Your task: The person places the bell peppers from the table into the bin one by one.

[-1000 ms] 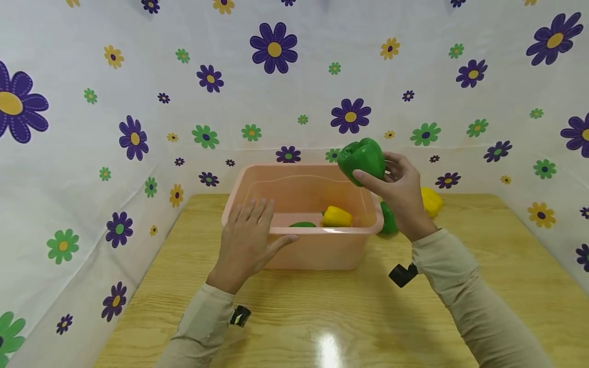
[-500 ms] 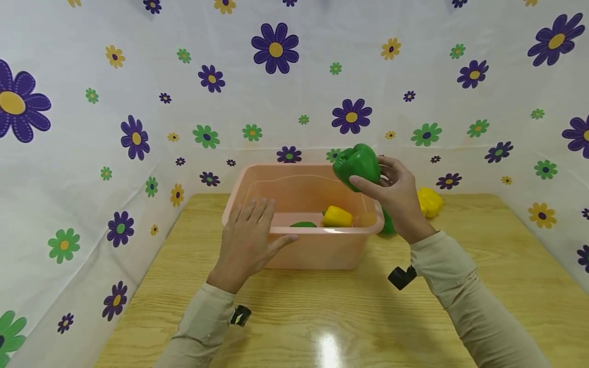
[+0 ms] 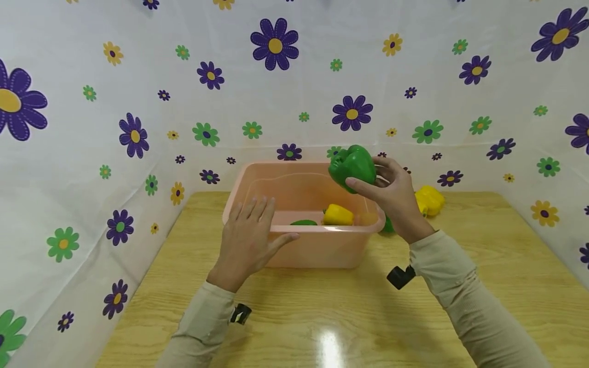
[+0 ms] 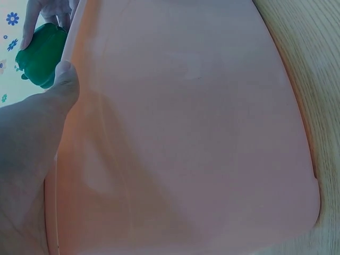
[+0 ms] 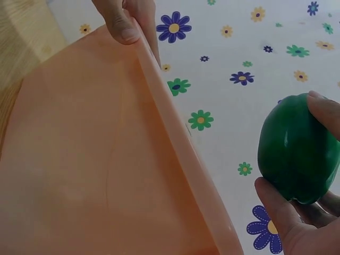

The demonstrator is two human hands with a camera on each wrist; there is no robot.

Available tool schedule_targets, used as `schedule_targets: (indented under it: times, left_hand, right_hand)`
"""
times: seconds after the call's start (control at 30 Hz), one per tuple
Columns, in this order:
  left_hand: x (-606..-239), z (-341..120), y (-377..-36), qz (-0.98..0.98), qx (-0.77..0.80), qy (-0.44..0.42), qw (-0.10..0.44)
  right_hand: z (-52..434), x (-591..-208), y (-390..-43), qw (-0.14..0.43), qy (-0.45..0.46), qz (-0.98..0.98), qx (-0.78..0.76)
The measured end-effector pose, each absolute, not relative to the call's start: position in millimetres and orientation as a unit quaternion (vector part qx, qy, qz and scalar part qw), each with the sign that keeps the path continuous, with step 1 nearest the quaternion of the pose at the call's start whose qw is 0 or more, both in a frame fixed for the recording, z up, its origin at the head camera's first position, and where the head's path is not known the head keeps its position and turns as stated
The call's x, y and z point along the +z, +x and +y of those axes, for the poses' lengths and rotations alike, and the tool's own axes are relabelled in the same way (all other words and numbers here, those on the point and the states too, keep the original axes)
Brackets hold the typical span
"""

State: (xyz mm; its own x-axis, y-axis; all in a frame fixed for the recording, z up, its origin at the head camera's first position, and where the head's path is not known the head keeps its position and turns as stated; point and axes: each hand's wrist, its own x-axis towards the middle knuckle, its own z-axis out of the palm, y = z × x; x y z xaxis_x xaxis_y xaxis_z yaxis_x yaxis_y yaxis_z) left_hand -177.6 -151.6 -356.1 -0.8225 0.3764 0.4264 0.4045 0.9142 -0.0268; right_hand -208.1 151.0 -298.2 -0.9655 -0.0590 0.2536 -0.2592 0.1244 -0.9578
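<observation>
Sideways, green pepper [image 3: 352,162] stem-end pointing left, grasped by right hand [image 3: 394,197], left hand [image 3: 246,240] flat on tub [image 3: 317,248]

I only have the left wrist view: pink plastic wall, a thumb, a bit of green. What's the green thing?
Observer: A green bell pepper, gripped by the right hand above the pink tub's right rim.
Operator: Anything inside the tub?
Observer: Yes, a yellow pepper and part of another green one.
Operator: More outside it?
Observer: A yellow pepper on the table, right of the tub.
Operator: Whose thumb?
Observer: The left hand, resting on the near rim.
</observation>
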Motion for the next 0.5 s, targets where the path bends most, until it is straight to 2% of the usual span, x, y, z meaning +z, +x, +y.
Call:
schedule_targets:
  times: [0.5]
  left_hand:
    - [-355.4, -152.3, -178.2, -0.957, -0.035, -0.202, 0.207]
  right_hand:
    - [149.7, -303.0, -209.5, 0.06, 0.118, -0.753, 0.645]
